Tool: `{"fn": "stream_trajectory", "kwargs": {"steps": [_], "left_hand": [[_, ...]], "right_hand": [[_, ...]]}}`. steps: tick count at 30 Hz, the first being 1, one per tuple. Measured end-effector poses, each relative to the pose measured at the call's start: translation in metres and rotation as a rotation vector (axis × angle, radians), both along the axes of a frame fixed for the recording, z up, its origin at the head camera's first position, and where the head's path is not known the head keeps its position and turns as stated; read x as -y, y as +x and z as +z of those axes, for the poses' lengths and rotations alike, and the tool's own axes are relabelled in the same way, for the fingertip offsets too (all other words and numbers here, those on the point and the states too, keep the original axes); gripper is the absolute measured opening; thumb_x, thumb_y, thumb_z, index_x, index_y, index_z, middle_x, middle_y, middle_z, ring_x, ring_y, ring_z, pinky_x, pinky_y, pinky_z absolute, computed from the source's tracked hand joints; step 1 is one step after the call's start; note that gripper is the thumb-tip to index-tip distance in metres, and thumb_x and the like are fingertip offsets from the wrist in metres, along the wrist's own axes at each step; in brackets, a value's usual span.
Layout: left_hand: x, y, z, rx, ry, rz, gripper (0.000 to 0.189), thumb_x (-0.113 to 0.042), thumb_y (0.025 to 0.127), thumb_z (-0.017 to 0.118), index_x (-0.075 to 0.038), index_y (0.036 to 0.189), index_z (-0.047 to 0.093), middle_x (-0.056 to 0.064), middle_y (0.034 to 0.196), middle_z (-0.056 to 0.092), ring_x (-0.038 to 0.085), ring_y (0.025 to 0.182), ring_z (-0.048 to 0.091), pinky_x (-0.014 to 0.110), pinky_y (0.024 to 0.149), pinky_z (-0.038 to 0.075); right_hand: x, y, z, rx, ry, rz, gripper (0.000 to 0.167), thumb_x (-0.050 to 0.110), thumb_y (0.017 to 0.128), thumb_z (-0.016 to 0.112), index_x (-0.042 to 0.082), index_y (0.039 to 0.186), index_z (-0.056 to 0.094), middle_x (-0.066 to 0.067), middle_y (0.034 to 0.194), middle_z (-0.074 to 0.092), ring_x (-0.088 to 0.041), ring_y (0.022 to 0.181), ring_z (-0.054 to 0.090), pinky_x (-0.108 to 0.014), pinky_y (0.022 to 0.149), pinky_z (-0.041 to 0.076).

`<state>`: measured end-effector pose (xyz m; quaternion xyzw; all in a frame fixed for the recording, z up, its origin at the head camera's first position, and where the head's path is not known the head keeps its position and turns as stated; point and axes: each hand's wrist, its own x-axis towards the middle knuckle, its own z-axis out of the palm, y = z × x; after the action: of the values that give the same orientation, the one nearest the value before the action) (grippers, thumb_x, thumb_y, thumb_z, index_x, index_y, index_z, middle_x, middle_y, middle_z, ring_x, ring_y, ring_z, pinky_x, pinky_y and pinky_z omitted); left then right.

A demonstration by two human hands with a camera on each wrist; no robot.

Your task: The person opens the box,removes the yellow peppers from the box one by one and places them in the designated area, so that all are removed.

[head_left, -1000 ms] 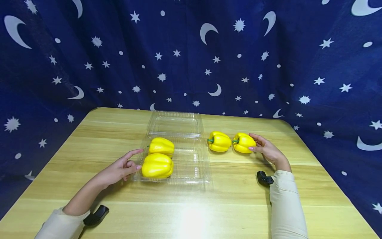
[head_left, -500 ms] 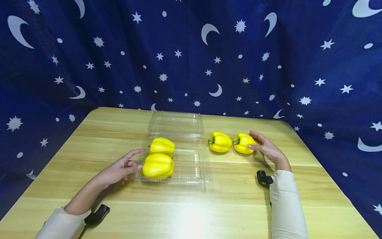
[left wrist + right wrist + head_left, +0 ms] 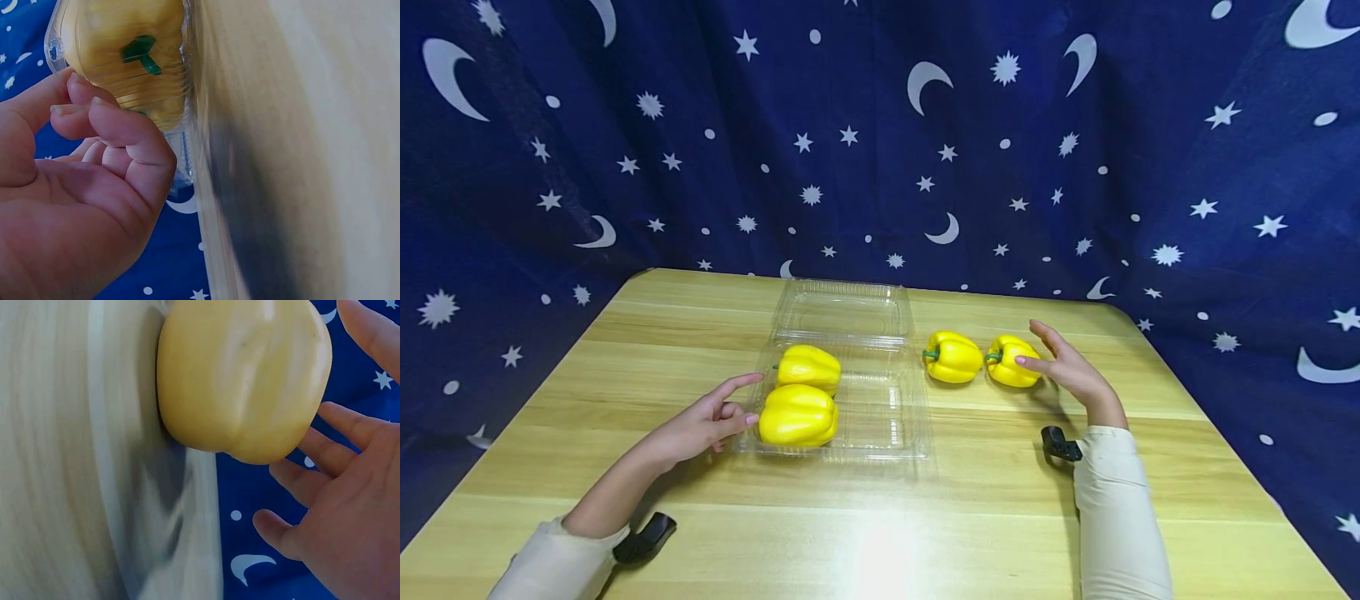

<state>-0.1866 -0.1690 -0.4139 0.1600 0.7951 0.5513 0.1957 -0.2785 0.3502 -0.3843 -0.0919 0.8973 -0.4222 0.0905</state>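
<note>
Two yellow bell peppers, a front one (image 3: 798, 416) and a rear one (image 3: 808, 369), lie in the left half of a clear plastic clamshell container (image 3: 880, 417). My left hand (image 3: 703, 421) stays at the container's left side, index finger extended, other fingers loosely curled. The fingertips are close to the wall; contact is unclear. Right of the container, a third bell pepper (image 3: 953, 357) and a rightmost bell pepper (image 3: 1009, 362) lie on the table, green stems leftward. My right hand (image 3: 1075, 371) is beside the rightmost one, fingers spread around its far end and gripping nothing (image 3: 350, 487).
The container's lid (image 3: 842, 310) lies folded back, away from me. A light wooden table (image 3: 1000, 500) carries everything, and a dark blue curtain (image 3: 850, 100) with moons and stars hangs behind it. A black device (image 3: 646, 539) is on each wrist.
My right hand's fingers have spread and lifted slightly away from the rightmost bell pepper. The peppers and the left hand look the same, apart from a slight shift of the head view.
</note>
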Motion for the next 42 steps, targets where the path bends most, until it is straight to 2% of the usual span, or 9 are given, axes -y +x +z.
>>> {"fn": "stream_trajectory", "kwargs": {"steps": [7, 15, 23, 30, 36, 42], "left_hand": [[0.000, 0.000, 0.000, 0.009, -0.003, 0.005, 0.066, -0.023, 0.092, 0.054, -0.012, 0.144, 0.016, 0.005, 0.071, 0.041, 0.012, 0.056, 0.037, 0.025, 0.048, 0.035], [0.000, 0.000, -0.001, 0.016, -0.010, 0.012, 0.066, -0.024, 0.091, 0.055, -0.013, 0.144, 0.017, 0.005, 0.071, 0.041, 0.013, 0.056, 0.038, 0.025, 0.049, 0.035], [0.000, 0.000, -0.001, 0.016, -0.010, 0.009, 0.067, -0.025, 0.091, 0.055, -0.013, 0.144, 0.016, 0.004, 0.071, 0.041, 0.013, 0.057, 0.038, 0.025, 0.049, 0.035], [0.000, 0.000, -0.001, 0.013, -0.004, 0.002, 0.067, -0.025, 0.091, 0.055, -0.012, 0.144, 0.016, 0.004, 0.072, 0.042, 0.013, 0.054, 0.036, 0.025, 0.047, 0.034], [0.001, 0.001, -0.002, 0.013, -0.003, -0.004, 0.067, -0.026, 0.091, 0.055, -0.013, 0.144, 0.016, 0.004, 0.072, 0.042, 0.012, 0.054, 0.036, 0.025, 0.047, 0.034], [0.001, 0.000, -0.003, 0.010, 0.001, -0.005, 0.066, -0.027, 0.092, 0.054, -0.014, 0.144, 0.016, 0.003, 0.071, 0.041, 0.012, 0.055, 0.036, 0.025, 0.049, 0.034]], "right_hand": [[0.006, 0.001, 0.004, -0.009, 0.025, -0.004, 0.086, 0.034, 0.087, 0.059, 0.009, 0.147, 0.002, -0.019, 0.152, 0.002, -0.044, 0.137, 0.000, -0.063, 0.104, 0.007], [0.019, 0.002, 0.010, -0.057, 0.062, 0.012, 0.085, 0.034, 0.087, 0.059, 0.011, 0.147, 0.004, -0.018, 0.152, 0.005, -0.043, 0.137, 0.002, -0.064, 0.104, 0.008], [0.038, 0.006, 0.018, -0.090, 0.069, 0.068, 0.084, 0.030, 0.087, 0.060, 0.009, 0.147, 0.005, -0.019, 0.151, 0.004, -0.041, 0.137, 0.004, -0.062, 0.105, 0.011], [0.056, 0.009, 0.019, -0.134, 0.121, 0.095, 0.083, 0.032, 0.087, 0.060, 0.009, 0.147, 0.007, -0.019, 0.151, 0.006, -0.041, 0.137, 0.007, -0.061, 0.105, 0.013], [0.075, 0.012, 0.020, -0.163, 0.125, 0.133, 0.081, 0.030, 0.088, 0.059, 0.009, 0.147, 0.009, -0.019, 0.151, 0.008, -0.040, 0.137, 0.007, -0.061, 0.106, 0.012], [0.091, 0.017, 0.020, -0.188, 0.124, 0.167, 0.079, 0.030, 0.087, 0.060, 0.011, 0.147, 0.011, -0.017, 0.151, 0.010, -0.039, 0.137, 0.010, -0.059, 0.105, 0.017]]}}
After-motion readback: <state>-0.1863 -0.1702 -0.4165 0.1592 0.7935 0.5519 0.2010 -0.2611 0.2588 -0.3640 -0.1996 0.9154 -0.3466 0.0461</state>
